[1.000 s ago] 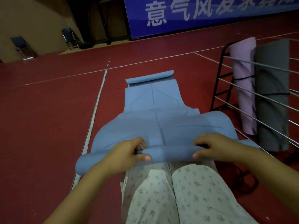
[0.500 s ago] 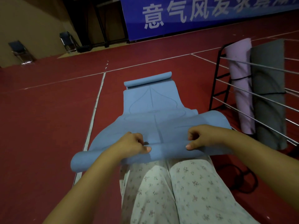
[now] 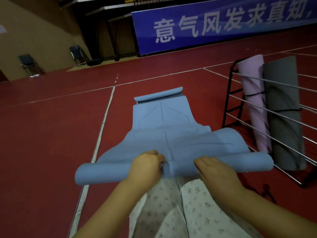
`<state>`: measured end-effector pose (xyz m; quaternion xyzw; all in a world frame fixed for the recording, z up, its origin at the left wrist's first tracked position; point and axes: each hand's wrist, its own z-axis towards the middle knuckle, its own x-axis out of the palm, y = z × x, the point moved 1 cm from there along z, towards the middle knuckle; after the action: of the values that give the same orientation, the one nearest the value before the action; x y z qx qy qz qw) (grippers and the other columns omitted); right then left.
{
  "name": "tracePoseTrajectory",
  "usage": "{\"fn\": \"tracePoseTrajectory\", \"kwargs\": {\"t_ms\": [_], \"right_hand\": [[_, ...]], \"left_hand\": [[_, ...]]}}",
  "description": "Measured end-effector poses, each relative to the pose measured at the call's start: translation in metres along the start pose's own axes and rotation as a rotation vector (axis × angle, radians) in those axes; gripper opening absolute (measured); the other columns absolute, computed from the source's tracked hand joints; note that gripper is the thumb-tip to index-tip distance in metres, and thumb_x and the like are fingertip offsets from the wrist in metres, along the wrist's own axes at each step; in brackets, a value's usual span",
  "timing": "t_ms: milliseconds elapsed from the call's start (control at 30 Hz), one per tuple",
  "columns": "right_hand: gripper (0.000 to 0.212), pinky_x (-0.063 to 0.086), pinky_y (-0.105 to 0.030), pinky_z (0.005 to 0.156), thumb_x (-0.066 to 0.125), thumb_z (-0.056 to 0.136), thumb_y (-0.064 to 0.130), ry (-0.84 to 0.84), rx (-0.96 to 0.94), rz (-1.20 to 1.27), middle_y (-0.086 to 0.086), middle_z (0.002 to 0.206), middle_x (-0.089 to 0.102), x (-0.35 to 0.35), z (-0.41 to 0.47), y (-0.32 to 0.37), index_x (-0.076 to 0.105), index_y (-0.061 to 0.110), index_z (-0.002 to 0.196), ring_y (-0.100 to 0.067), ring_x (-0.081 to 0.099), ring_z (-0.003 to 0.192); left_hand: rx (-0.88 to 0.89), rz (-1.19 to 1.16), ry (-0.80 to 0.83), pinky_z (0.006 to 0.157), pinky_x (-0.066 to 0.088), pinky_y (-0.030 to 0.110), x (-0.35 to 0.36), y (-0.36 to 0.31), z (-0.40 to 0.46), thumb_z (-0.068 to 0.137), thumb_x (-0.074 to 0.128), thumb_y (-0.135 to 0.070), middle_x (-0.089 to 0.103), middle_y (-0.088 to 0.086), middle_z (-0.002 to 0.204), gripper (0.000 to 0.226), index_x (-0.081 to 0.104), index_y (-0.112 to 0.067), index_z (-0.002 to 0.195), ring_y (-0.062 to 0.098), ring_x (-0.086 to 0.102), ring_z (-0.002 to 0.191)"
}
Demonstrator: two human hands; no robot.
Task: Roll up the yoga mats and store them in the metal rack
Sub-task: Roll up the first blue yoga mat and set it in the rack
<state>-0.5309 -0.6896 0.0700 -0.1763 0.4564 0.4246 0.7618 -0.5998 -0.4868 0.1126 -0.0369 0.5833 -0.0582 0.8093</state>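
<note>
Mat: blue yoga mat (image 3: 164,124) lies on the red floor (image 3: 51,134), stretching away from the person; printed line pattern faces up.
Near end: wound into a roll lying crosswise just above the person's knees, both roll ends sticking out past the hands.
Far end: curled up into a small loose roll of its own.
Middle section: lifted slightly off the floor, flaring wider towards the near roll.
Left hand (image 3: 145,166): on top of the roll left of centre, fingers curled over it, gripping the blue yoga mat.
Right hand (image 3: 216,170): on top of the roll right of centre, fingers bent down over the far side, grasping the mat.
Rack: metal rack (image 3: 267,121) stands on the floor to the right of the mat, black end frame and silver horizontal bars.
Stored mats: rolled pink mat (image 3: 253,100) and rolled grey mat (image 3: 284,107) stand upright in the rack, side by side, each banded by a dark strap.
Legs: floral-print trousers (image 3: 188,212) visible below the roll.
Background: blue banner (image 3: 223,23) with white characters; two folding chairs (image 3: 29,65) near the tan wall.
</note>
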Motion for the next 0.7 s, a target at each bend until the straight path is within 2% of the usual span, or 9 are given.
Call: {"fn": "tracePoseTrajectory", "kwargs": {"t_ms": [33, 100, 167, 200, 267, 367, 433, 500, 700], "right_hand": [[0.041, 0.041, -0.023, 0.042, 0.088, 0.051, 0.02, 0.019, 0.011, 0.005, 0.004, 0.067, 0.057, 0.001, -0.001, -0.002, 0.056, 0.02, 0.076, -0.017, 0.058, 0.056], [0.054, 0.044, -0.024, 0.042, 0.094, 0.035, 0.036, 0.087, 0.046, -0.004, 0.005, 0.07, 0.059, 0.0, -0.002, -0.005, 0.061, 0.02, 0.075, -0.016, 0.06, 0.058], [0.058, 0.046, -0.024, 0.042, 0.094, 0.029, 0.035, 0.102, 0.056, -0.022, 0.005, 0.07, 0.061, 0.0, 0.0, -0.006, 0.063, 0.02, 0.075, -0.016, 0.061, 0.059], [0.058, 0.046, -0.023, 0.042, 0.094, 0.028, 0.034, 0.1, 0.062, -0.016, 0.006, 0.069, 0.061, -0.001, 0.002, -0.006, 0.063, 0.02, 0.075, -0.016, 0.061, 0.058], [0.059, 0.044, -0.022, 0.042, 0.094, 0.027, 0.037, 0.104, 0.07, 0.001, 0.007, 0.068, 0.06, -0.004, 0.009, -0.008, 0.064, 0.021, 0.074, -0.015, 0.061, 0.057], [0.059, 0.044, -0.024, 0.047, 0.091, 0.035, 0.048, 0.186, 0.076, -0.013, 0.011, 0.074, 0.06, -0.006, 0.016, -0.012, 0.064, 0.024, 0.081, -0.013, 0.062, 0.066], [0.054, 0.046, -0.029, 0.064, 0.084, 0.055, 0.048, 0.238, 0.06, -0.017, 0.008, 0.092, 0.061, -0.008, 0.022, -0.011, 0.063, 0.022, 0.098, -0.017, 0.062, 0.087], [0.049, 0.041, -0.03, 0.081, 0.071, 0.074, 0.047, 0.298, 0.071, -0.014, 0.008, 0.111, 0.057, -0.008, 0.028, -0.013, 0.056, 0.024, 0.115, -0.015, 0.053, 0.107], [0.047, 0.042, -0.03, 0.09, 0.067, 0.081, 0.049, 0.515, 0.037, 0.133, 0.006, 0.114, 0.055, -0.012, 0.061, -0.033, 0.058, 0.021, 0.118, -0.013, 0.051, 0.109]], "left_hand": [[-0.007, -0.019, -0.001, 0.054, 0.047, 0.03, -0.001, 0.0, -0.004, 0.076, 0.029, -0.035, 0.066, 0.007, 0.077, 0.048, 0.074, -0.016, 0.082, 0.031, 0.065, 0.068], [-0.053, -0.05, 0.05, 0.074, 0.049, 0.033, -0.006, 0.001, -0.011, 0.081, 0.033, -0.045, 0.069, 0.003, 0.097, 0.051, 0.068, -0.02, 0.109, 0.028, 0.065, 0.09], [-0.027, -0.068, 0.049, 0.092, 0.04, 0.027, -0.008, 0.005, -0.018, 0.083, 0.057, -0.051, 0.065, -0.003, 0.114, 0.053, 0.055, -0.021, 0.126, 0.021, 0.059, 0.105], [-0.003, -0.06, 0.034, 0.094, 0.036, 0.025, -0.007, 0.005, -0.02, 0.078, 0.068, -0.051, 0.064, -0.004, 0.115, 0.062, 0.052, -0.019, 0.128, 0.02, 0.058, 0.106], [0.002, 0.002, 0.051, 0.091, 0.036, 0.026, -0.006, 0.003, -0.021, 0.069, 0.076, -0.05, 0.064, -0.002, 0.112, 0.067, 0.053, -0.018, 0.124, 0.022, 0.058, 0.102], [-0.003, 0.043, 0.04, 0.077, 0.042, 0.03, 0.002, 0.005, -0.017, 0.067, 0.078, -0.043, 0.066, 0.001, 0.104, 0.054, 0.059, -0.017, 0.112, 0.025, 0.061, 0.094], [-0.028, -0.019, 0.041, 0.076, 0.042, 0.029, 0.002, 0.01, -0.011, 0.072, 0.076, -0.04, 0.066, -0.001, 0.104, 0.045, 0.061, -0.019, 0.108, 0.021, 0.061, 0.095], [-0.081, -0.1, 0.084, 0.078, 0.043, 0.026, 0.001, 0.016, -0.004, 0.074, 0.075, -0.039, 0.067, -0.006, 0.105, 0.04, 0.062, -0.022, 0.108, 0.016, 0.061, 0.096], [-0.177, -0.256, 0.341, 0.081, 0.047, 0.023, -0.009, 0.032, 0.024, 0.076, 0.076, -0.035, 0.068, -0.008, 0.1, 0.035, 0.067, -0.024, 0.108, 0.011, 0.062, 0.093]]}}
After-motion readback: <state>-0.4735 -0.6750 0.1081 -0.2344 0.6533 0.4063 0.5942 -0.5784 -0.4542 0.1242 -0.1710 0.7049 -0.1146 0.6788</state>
